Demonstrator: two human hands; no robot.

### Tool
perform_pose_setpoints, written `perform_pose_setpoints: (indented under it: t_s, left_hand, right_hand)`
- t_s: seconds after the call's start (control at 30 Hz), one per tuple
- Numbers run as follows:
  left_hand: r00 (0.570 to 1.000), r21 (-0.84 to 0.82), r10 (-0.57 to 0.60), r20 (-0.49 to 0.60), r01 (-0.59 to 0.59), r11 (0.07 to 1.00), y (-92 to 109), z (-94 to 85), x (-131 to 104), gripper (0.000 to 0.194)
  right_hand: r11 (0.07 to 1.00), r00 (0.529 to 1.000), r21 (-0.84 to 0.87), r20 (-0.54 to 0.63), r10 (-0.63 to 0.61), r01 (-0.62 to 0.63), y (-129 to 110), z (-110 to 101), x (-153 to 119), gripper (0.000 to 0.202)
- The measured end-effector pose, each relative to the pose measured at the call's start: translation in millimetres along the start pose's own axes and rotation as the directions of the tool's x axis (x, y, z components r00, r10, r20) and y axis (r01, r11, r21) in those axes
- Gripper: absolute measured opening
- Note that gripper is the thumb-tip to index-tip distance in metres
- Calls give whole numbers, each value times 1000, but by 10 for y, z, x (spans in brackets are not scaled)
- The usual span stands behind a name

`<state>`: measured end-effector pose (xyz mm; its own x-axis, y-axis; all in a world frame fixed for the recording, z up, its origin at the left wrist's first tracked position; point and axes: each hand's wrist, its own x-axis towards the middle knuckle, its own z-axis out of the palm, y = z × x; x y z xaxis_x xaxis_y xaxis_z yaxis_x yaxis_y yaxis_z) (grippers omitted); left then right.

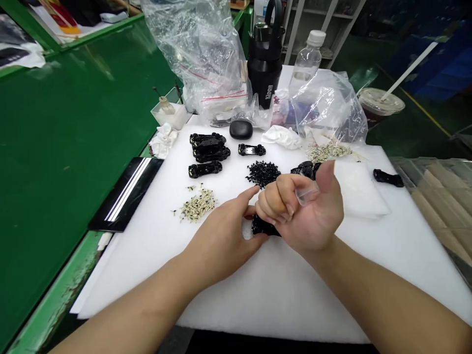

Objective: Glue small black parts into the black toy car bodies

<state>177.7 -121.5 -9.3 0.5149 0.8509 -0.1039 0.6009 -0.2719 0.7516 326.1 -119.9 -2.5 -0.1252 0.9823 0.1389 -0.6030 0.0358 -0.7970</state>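
Note:
My left hand (pixel 224 236) reaches in from the left, its thumb and fingers closed around the edge of a black toy car part (pixel 263 227) on the white foam sheet. My right hand (pixel 304 214) is just above and to the right of that part, covering some of it. The right fingers are curled in and the thumb points up. A clear plastic piece (pixel 307 194) shows by the right forefinger and thumb. Whatever lies inside the curled fingers is hidden. Beyond the hands is a pile of small black pieces (pixel 262 173).
Several black toy cars (pixel 208 147) stand at the back left, above a heap of small cream-coloured pieces (pixel 199 205). A dark tablet (pixel 125 196) lies at the left edge. Plastic bags (pixel 206 64), a black flask (pixel 264 64) and a lidded cup (pixel 381 103) line the back.

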Motion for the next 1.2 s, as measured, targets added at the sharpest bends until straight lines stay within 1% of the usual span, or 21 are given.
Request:
perform_pose_setpoints:
  t_s: [0.1,0.27,0.4,0.53,0.67,0.8,0.97,1.07,1.2]
  left_hand:
    - [1000,6,12,-13,-12,1000,-1,4,0,66]
    - [1000,-3,24,-12,-24,1000,6,-3,6,65]
    - [1000,1,19,1,-19,1000,24,-10,12,57]
    - [1000,28,14,-8,-14,1000,27,-7,8,49]
    - [1000,23,19,-10,-19,1000,38,-11,6,51]
    - [999,11,38,-11,-38,999,48,-16,4,54]
    - [998,20,53,-24,-52,998,38,-19,2,52]
    - [999,26,40,-6,-40,999,35,-27,10,49]
    - [1000,29,24,-4,-24,999,52,-34,30,40]
  right_hand:
    - [1000,1000,-6,-17,14,-14,-1,-16,4,71]
    - [1000,999,-3,36,24,-24,17,-38,9,68]
    - [999,998,17,58,29,-30,48,-65,12,62]
    - [999,998,38,46,36,-38,69,-69,8,57]
    - [998,999,51,28,37,-39,76,-60,-4,50]
    - [998,998,32,39,49,-50,74,-54,-16,47]
    - [999,999,29,44,31,-32,72,-47,-15,45]
    - [999,999,25,35,31,-31,70,-44,-14,45]
    - [999,998,29,58,24,-26,70,-50,-15,44]
